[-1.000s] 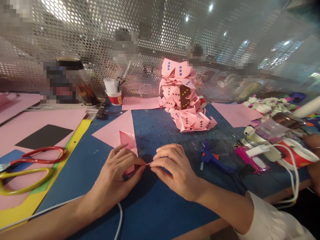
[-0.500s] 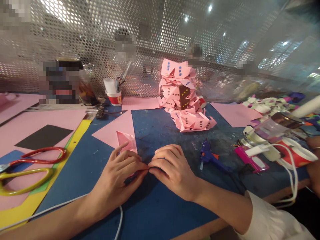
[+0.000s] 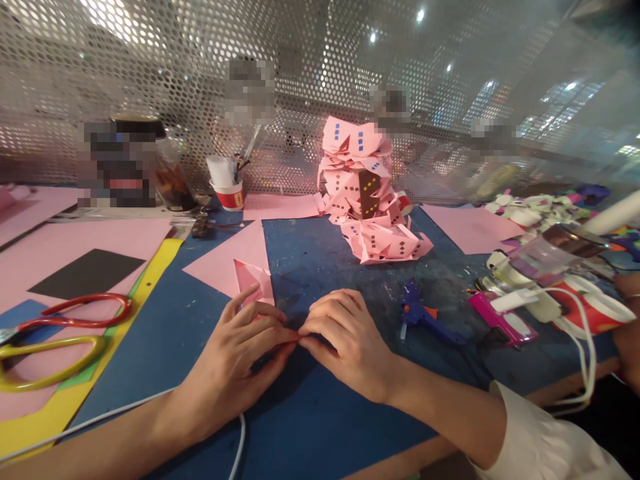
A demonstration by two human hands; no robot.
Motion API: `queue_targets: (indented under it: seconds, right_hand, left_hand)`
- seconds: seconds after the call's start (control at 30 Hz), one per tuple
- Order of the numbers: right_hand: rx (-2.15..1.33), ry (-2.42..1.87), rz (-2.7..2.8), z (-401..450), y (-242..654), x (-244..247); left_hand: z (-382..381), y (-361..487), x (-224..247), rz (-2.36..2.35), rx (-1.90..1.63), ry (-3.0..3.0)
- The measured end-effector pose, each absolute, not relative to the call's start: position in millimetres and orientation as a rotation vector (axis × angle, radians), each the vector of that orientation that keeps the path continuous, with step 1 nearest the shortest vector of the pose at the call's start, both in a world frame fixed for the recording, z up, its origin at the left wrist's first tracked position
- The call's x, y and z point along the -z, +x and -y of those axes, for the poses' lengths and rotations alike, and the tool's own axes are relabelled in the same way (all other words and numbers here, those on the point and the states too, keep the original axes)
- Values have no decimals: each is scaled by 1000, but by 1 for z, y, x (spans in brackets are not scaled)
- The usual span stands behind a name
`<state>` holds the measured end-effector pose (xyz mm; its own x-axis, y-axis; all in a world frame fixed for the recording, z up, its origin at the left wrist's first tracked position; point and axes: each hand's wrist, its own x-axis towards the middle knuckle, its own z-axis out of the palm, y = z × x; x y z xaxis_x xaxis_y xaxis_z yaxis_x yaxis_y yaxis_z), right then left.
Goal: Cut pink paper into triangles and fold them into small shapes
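Note:
Above the blue tabletop (image 3: 320,427), my left hand (image 3: 235,367) and my right hand (image 3: 353,347) meet fingertip to fingertip. Thumb and index finger are pinched together on each hand. Whatever lies between them is too small or too hidden to name. Just beyond the left knuckles is a folded piece of pink paper (image 3: 254,277), resting on a larger pink paper sheet (image 3: 225,257) and partly covered by my fingers. A blue hot glue gun (image 3: 425,317) lies on its side to the right of my right hand.
A stacked pink paper model (image 3: 345,183) with small coloured squares stands at the back. Large scissors (image 3: 75,323) lie on coloured sheets at left. A paper cup (image 3: 230,197) holds tools. At right are a magenta device (image 3: 500,320) and a white cable (image 3: 590,353).
My hands stay pinched together, shifted only very slightly to the right. The things on the table have not moved.

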<state>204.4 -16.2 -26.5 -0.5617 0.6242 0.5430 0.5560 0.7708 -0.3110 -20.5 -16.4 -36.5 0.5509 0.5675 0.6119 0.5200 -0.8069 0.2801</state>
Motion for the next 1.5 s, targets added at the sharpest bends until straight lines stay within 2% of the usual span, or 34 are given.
queue_targets:
  seconds: [1.5]
  right_hand:
    - [-239, -906, 2422, 10, 208, 35]
  left_hand:
    - [14, -23, 41, -1039, -1099, 2733]
